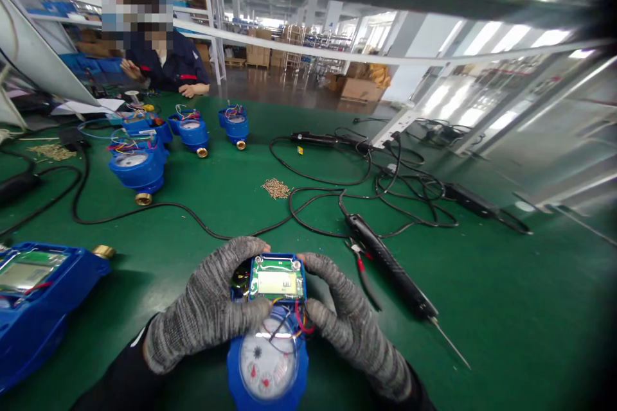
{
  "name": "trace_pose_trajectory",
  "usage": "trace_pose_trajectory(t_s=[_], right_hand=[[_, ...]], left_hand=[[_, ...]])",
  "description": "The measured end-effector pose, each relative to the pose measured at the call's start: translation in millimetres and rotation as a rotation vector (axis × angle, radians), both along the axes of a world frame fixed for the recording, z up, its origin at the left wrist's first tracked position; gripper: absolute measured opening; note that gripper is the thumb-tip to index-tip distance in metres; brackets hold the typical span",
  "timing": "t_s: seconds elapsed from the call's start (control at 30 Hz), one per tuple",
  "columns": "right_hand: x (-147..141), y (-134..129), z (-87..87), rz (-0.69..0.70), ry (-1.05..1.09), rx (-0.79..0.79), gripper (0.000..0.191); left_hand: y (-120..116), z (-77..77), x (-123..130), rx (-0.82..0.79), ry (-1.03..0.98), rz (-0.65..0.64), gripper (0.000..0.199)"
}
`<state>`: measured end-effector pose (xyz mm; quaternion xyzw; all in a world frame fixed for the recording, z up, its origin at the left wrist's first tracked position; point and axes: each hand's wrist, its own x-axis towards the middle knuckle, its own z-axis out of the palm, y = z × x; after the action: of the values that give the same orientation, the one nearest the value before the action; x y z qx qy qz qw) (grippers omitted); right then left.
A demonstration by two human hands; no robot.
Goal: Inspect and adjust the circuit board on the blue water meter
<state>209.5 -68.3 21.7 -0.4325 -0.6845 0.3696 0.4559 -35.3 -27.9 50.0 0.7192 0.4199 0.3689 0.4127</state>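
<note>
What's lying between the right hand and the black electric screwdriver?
In the head view, a pair of red-handled pliers lies between the right hand and the black electric screwdriver, nearer the screwdriver.

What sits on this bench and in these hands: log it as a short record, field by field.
Left hand: gray-gloved hand, at the meter's left side
Right hand: gray-gloved hand, at its right edge
Held item: blue meter, with display, round dial and loose colored wires
Tools at right: black corded tool with thin shaft; pliers beside it
Small parts: brass-colored pile beyond the held meter
Other units: more blue meters, left
Across the table: co-worker
</note>
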Motion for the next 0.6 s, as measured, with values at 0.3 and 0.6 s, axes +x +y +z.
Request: trace_pose_trajectory(t_s=[0.3, 0.6], right_hand=[[-1, 12, 18.4, 0.017, -0.036, 0.096, 0.062], [-21, 30, 19.6, -0.076, 0.048, 0.347, 0.057]], left_hand=[[8, 20.8, 1, 0.136, -0.181, -0.081, 0.057], [23, 15.2, -6, -0.220, -0.436, -0.247, 0.068]])
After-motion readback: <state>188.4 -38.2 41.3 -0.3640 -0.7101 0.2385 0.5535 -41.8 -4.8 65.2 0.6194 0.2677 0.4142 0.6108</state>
